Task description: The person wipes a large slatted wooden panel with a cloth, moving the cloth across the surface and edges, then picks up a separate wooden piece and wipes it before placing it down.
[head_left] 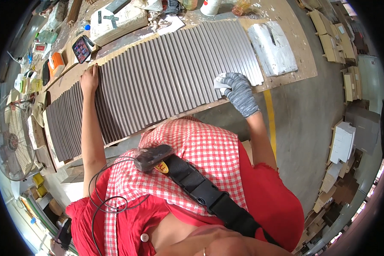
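Long grey strips (158, 72) lie side by side in a wide slanting row on the workbench, darker at the left and paler at the right. My bare left hand (89, 80) reaches to their far edge, its fingers curled over the strip ends where a lower, darker group (66, 121) meets the main row. A grey knitted glove covers my right hand (240, 91), which is closed on a small white pad (220, 82) above the near right end of the row. The glove hides part of the pad, and its material is unclear.
A white wrapped bundle (273, 48) lies right of the strips; another wrapped block (117, 23) sits behind them. A phone (81, 50) leans near an orange object (56, 64). A caged fan (13, 143) stands left. Stacked cartons (328, 36) line the right side.
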### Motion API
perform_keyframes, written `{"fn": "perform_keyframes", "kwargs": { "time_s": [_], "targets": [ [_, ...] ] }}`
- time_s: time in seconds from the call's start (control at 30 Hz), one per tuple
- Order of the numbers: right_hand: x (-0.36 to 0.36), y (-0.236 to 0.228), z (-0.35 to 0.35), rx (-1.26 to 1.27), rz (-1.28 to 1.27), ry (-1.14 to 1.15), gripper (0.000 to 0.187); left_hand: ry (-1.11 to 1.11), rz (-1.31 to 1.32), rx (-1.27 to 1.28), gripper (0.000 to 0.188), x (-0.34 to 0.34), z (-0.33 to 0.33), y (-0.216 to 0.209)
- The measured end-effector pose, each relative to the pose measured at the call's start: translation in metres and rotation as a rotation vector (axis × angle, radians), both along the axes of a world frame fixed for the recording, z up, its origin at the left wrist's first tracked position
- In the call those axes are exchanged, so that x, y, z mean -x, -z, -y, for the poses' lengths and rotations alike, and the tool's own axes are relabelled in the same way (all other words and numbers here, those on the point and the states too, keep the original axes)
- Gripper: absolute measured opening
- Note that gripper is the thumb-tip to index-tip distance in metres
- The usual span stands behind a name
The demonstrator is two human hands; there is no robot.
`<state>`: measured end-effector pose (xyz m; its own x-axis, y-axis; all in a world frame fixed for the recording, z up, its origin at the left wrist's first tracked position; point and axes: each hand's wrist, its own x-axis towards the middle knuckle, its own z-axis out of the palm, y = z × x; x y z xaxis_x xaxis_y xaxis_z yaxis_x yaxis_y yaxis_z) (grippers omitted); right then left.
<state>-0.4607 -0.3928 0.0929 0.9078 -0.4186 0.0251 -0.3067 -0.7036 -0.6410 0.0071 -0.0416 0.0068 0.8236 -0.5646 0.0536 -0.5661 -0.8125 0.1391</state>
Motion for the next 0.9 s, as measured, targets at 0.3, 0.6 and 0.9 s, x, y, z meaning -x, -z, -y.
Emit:
{"fn": "perform_keyframes", "kwargs": {
  "time_s": [0.3,0.6,0.9],
  "targets": [
    [-0.075,0.032,0.066,-0.019,-0.002,-0.084,0.025,-0.025,-0.019,-0.045,0.048,0.017,0.015,-0.009],
    [-0.186,0.069,0.144,0.13,0.058,-0.123,0.031,-0.053,-0.032,-0.022,0.049,0.03,0.028,-0.015],
    [-0.23,0.045,0.128,0.137,0.111,-0.165,0.036,-0.091,-0.041,-0.058,0.05,0.046,0.044,-0.027]
  ]
}}
